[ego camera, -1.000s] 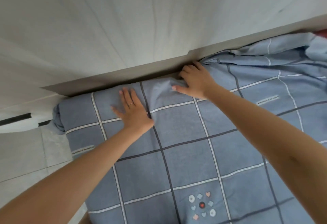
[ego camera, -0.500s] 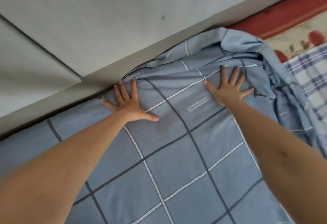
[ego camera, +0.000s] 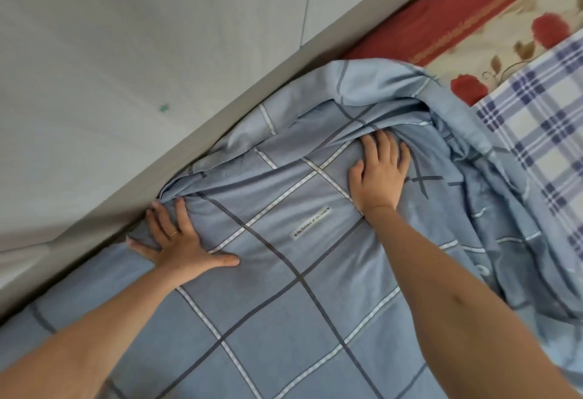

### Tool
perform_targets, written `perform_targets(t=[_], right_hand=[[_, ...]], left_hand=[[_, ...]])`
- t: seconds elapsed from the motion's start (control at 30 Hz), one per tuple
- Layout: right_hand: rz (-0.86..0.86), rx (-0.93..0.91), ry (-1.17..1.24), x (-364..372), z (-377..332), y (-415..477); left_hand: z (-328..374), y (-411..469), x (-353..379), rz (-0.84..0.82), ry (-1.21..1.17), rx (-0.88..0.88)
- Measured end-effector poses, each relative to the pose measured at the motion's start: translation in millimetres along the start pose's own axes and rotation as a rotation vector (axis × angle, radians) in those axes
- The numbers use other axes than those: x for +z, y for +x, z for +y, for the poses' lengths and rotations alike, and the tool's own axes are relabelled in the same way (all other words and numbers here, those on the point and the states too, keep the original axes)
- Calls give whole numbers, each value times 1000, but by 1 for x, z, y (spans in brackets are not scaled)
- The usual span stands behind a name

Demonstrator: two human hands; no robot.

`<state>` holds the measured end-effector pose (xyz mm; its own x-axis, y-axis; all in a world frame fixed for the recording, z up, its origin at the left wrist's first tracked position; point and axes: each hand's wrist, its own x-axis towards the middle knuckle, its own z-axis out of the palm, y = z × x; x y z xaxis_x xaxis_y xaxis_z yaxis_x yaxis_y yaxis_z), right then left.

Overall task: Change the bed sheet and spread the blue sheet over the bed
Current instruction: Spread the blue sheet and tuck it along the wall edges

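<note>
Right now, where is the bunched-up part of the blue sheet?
Head view, upper right: the bunched-up blue sheet lies heaped just beyond the right hand, between the grey ledge and the plaid cloth, red floral bedding behind it.

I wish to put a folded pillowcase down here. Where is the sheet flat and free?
Free: the flat sheet between left hand and right hand, around the label, and the squares below it. Crowded: bunched folds from the right hand to the plaid cloth, and the rumpled edge by the ledge.
</note>
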<state>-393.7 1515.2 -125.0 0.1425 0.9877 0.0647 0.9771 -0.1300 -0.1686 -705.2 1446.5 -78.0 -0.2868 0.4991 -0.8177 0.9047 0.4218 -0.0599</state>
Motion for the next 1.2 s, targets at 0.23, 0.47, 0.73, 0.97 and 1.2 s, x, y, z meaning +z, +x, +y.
perform_targets(t=[0.23, 0.47, 0.73, 0.97, 1.2], right_hand=[[-40, -11, -5, -1, 4, 1], [-48, -4, -3, -1, 6, 4], [-63, 2, -7, -2, 3, 6], [-153, 26, 17, -9, -1, 10], [-358, -19, 138, -29, 5, 14]], left_hand=[[6, 2, -5, -66, 72, -94], [43, -9, -2, 68, 224, -119], [49, -10, -18, 39, 196, -84], [81, -16, -20, 3, -242, 4], [140, -50, -7, -121, -118, 77]])
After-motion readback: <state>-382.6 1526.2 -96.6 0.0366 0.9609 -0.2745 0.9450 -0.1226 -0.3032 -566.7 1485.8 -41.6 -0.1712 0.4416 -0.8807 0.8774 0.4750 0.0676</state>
